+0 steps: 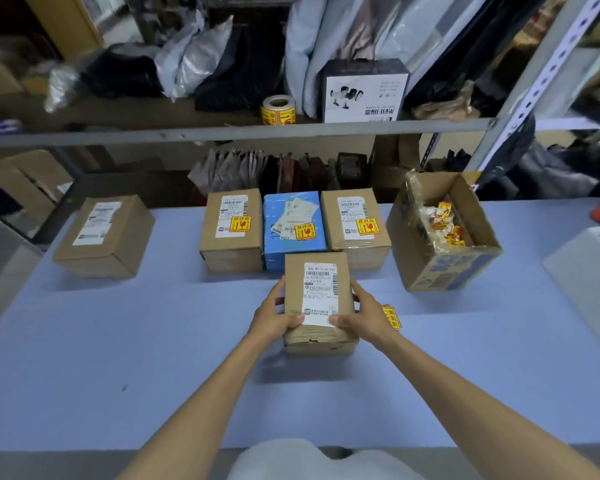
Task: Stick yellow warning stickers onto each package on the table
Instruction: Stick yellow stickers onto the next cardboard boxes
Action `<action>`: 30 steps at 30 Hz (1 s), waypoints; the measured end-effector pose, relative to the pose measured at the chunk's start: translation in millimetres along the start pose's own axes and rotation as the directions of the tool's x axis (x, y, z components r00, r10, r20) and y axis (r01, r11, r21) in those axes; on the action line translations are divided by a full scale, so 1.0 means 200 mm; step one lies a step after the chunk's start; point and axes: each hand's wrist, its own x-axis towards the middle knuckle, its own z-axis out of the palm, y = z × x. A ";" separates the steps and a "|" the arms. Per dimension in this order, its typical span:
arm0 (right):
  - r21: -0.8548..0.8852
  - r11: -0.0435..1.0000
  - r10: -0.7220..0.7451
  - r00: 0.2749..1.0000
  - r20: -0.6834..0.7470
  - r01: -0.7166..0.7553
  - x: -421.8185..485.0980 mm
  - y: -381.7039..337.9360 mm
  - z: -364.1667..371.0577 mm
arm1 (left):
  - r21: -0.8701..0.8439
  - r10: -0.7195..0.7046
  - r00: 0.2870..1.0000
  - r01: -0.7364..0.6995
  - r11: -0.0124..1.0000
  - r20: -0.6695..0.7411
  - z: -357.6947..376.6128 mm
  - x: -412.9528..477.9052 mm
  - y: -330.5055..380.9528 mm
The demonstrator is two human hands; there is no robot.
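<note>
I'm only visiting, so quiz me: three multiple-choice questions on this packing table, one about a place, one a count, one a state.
1. Where is the sticker roll? A) on the shelf B) in the open carton C) on the floor
2. How many packages bear a yellow sticker? A) one B) three C) five
3. The nearest brown box is: A) untouched B) gripped by both hands C) lying open
Answers: 1 A, it stands on the shelf; 2 B, the blue package, the brown box left of it and the brown box right of it; 3 B, the left hand and right hand grip its sides.
</note>
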 end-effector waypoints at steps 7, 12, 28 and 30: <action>0.034 0.998 -0.061 0.998 0.023 0.060 -0.04 0.05 0.01 | -0.041 0.023 0.999 -0.025 0.999 -0.043 0.04 -0.01 -0.08; 0.134 0.988 -0.083 0.996 0.021 0.080 -0.02 0.09 -0.01 | -0.071 0.028 0.994 -0.036 0.997 -0.107 0.08 0.01 -0.08; -0.875 0.476 -0.228 0.973 -0.030 0.084 0.10 0.59 -0.16 | -0.140 -0.060 0.988 0.039 0.989 -0.143 0.11 0.02 -0.09; -0.890 0.443 -0.237 0.971 0.001 0.109 0.09 0.56 -0.18 | -0.139 -0.061 0.988 0.040 0.989 -0.145 0.11 0.01 -0.09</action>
